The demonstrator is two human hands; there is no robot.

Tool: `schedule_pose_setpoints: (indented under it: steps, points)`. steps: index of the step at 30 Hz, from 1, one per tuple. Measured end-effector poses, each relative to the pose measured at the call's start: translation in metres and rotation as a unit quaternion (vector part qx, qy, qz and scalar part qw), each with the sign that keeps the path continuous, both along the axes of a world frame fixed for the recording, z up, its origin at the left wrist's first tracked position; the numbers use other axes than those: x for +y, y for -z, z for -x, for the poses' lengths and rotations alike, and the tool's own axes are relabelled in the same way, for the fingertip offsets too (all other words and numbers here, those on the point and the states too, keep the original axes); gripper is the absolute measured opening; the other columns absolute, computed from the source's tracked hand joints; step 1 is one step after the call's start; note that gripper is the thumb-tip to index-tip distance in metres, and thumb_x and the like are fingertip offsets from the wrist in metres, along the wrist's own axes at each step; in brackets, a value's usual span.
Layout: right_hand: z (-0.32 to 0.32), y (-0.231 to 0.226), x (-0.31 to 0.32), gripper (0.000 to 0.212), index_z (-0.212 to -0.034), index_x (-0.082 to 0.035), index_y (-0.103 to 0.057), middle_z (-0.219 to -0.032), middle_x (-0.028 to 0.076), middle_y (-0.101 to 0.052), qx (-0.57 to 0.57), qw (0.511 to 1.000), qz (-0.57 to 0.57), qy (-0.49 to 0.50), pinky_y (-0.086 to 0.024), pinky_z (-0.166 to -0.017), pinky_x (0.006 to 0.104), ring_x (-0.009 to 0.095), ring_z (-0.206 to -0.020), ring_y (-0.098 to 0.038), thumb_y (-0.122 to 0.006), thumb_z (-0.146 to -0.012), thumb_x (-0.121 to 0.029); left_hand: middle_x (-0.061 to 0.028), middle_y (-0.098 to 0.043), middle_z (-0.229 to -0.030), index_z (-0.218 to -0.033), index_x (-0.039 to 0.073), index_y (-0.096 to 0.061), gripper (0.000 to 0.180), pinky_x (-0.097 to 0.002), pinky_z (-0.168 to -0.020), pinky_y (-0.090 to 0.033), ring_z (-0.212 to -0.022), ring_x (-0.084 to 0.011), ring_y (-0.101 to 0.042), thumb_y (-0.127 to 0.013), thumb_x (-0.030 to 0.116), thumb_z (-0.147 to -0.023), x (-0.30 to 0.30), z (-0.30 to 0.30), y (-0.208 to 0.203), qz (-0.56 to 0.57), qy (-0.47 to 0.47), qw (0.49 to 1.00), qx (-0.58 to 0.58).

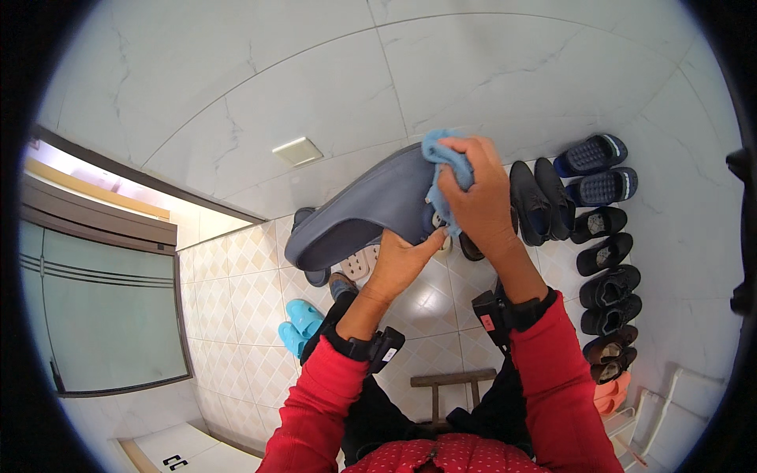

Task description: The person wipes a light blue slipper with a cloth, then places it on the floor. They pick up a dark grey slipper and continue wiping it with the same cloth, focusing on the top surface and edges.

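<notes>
A large grey-blue slipper is held up in front of me, tilted, with its far end up against the right hand. My left hand grips its lower edge near the foot opening, the thumb reaching right and most fingers hidden behind. A light blue cloth is bunched in my right hand. That hand presses the cloth around the slipper's upper right end, its fingers closed over the fabric. Behind the slipper, a pale pink slipper with holes partly shows on the floor.
Several pairs of dark shoes line the right wall, with dark slippers at the far end. Bright blue slippers lie left of my legs. A wooden stool stands between my legs. Orange slippers sit beside a white rack.
</notes>
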State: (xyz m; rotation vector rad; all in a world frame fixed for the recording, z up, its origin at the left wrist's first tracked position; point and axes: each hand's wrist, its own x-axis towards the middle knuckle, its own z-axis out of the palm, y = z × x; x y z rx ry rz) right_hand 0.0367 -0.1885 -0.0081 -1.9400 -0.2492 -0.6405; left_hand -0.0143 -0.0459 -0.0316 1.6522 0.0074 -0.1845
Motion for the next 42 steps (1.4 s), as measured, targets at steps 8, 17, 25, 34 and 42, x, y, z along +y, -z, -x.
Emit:
schedule_pose_setpoints:
  steps: [8,17,25,34,42]
  points:
    - [-0.008,-0.001,-0.003,0.033,-0.112,-0.011,-0.062,-0.109,0.015,-0.059,0.061,0.974,-0.210,0.062,-0.048,-0.086,0.0385,0.035,-0.098,-0.059,-0.065,-0.079,-0.008,-0.0110,-0.065,-0.102,-0.111,-0.004,-0.059,0.035,-0.0327,-0.084,-0.048,-0.093,-0.0184,-0.059,-0.072,0.010,-0.082,-0.001,-0.002,0.009,-0.021,0.030,0.995,-0.097]
    - [0.002,-0.004,0.005,0.032,-0.111,-0.009,-0.063,-0.107,0.013,-0.064,-0.042,0.990,0.133,-0.026,-0.047,-0.088,0.0421,0.035,-0.098,-0.059,-0.068,-0.080,-0.011,-0.0161,-0.069,-0.095,-0.106,-0.002,-0.062,0.030,-0.0360,-0.077,-0.050,-0.089,-0.0255,-0.067,-0.070,0.010,-0.081,0.003,-0.001,0.019,-0.138,0.092,0.984,-0.068]
    - [-0.016,0.001,-0.018,0.030,-0.110,-0.007,-0.064,-0.104,0.015,-0.061,0.034,0.983,-0.120,0.134,-0.049,-0.084,0.0401,0.034,-0.096,-0.059,-0.066,-0.080,-0.010,-0.0022,-0.066,-0.100,-0.111,0.000,-0.063,0.032,-0.0269,-0.081,-0.049,-0.088,-0.0125,-0.060,-0.073,0.011,-0.083,0.003,-0.001,-0.001,0.082,-0.022,0.996,-0.026]
    - [-0.010,0.002,-0.005,0.034,-0.113,-0.015,-0.062,-0.114,0.012,-0.059,-0.110,0.979,0.149,0.081,-0.049,-0.082,0.0395,0.034,-0.097,-0.059,-0.070,-0.080,-0.016,-0.0024,-0.065,-0.101,-0.112,0.001,-0.061,0.035,-0.0256,-0.081,-0.048,-0.089,-0.0107,-0.060,-0.073,0.006,-0.080,0.002,0.002,-0.004,0.194,-0.060,0.979,0.002]
    - [-0.022,0.002,-0.018,0.030,-0.114,-0.005,-0.058,-0.102,0.015,-0.064,0.049,0.980,-0.110,0.155,-0.050,-0.078,0.0377,0.032,-0.089,-0.064,-0.065,-0.091,-0.023,-0.0044,-0.065,-0.106,-0.116,0.001,-0.059,0.038,-0.0274,-0.085,-0.049,-0.095,-0.0130,-0.062,-0.071,0.004,-0.080,0.005,0.001,-0.006,0.259,-0.063,0.964,0.013]
